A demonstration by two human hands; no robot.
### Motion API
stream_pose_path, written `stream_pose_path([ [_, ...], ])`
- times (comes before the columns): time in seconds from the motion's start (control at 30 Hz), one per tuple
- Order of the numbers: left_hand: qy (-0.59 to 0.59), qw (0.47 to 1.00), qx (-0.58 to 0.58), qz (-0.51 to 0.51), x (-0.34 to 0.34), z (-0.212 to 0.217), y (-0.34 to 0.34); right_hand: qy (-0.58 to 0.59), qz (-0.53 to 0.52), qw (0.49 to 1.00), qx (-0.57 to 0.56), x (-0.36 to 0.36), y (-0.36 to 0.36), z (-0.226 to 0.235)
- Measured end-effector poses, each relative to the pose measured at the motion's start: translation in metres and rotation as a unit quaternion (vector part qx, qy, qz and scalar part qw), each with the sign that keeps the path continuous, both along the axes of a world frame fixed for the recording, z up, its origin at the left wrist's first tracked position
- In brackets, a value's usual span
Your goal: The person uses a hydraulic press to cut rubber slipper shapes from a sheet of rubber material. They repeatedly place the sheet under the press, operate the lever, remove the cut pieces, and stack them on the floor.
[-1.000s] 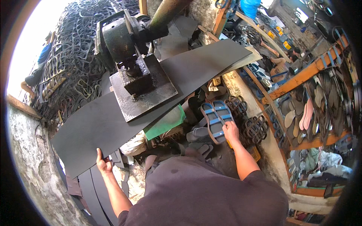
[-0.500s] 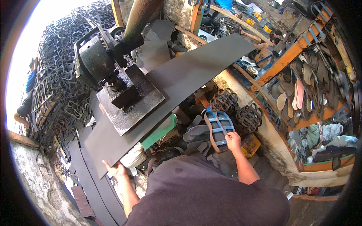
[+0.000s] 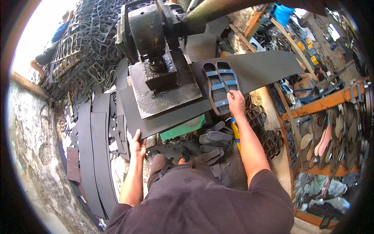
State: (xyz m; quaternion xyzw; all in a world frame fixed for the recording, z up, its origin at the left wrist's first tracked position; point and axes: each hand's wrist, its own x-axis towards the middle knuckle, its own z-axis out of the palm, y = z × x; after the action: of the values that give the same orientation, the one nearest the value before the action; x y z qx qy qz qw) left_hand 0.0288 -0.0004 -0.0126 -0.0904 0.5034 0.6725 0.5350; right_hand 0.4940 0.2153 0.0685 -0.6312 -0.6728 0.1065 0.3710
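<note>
Left hand [image 3: 137, 146]: pinching the near corner of the black sheet [image 3: 259, 70], thumb lying on top, the other fingers mostly hiding from view
Black strips [image 3: 84, 144]: lying to the left of the left hand, stretching side by side
Grey soles [image 3: 218, 135]: lying in a loose group, well to the right of the left hand
Right hand [image 3: 236, 102]: clamping on the sole-shaped frame [image 3: 216, 86], fingers wrapping together
Sole-shaped frame: extending left of and beyond the right hand, overlapping the sheet, its near end jutting past the near edge; I cannot tell whether it is touching the sheet
Press plate [image 3: 184, 95]: hanging over the sheet, beyond the left hand and left of the right hand
Step in hand: apparently positioning, the right hand guiding the frame and the left hand steadying the sheet
Next move: probably calling for bringing the whole frame inside the sheet's edges, lining it up with the plate, fingers being clear
Dark sandal frames [image 3: 271, 142]: resting to the right of the right hand
Pink soles [image 3: 323, 140]: hanging well to the right of the right hand
Scrap lattice [image 3: 87, 33]: heaping up far beyond the left hand
</note>
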Motion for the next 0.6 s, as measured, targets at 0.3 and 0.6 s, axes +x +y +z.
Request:
stream_pose_path([
  [0.3,0.139,0.961,-0.050,-0.233,-0.025,0.041,0.015,-0.122,-0.089,0.980,-0.126,0.018,0.091,-0.079],
  [0.6,0.059,0.942,-0.054,-0.327,-0.077,0.006,-0.025,0.054,-0.031,0.992,-0.114,-0.070,-0.072,0.072],
])
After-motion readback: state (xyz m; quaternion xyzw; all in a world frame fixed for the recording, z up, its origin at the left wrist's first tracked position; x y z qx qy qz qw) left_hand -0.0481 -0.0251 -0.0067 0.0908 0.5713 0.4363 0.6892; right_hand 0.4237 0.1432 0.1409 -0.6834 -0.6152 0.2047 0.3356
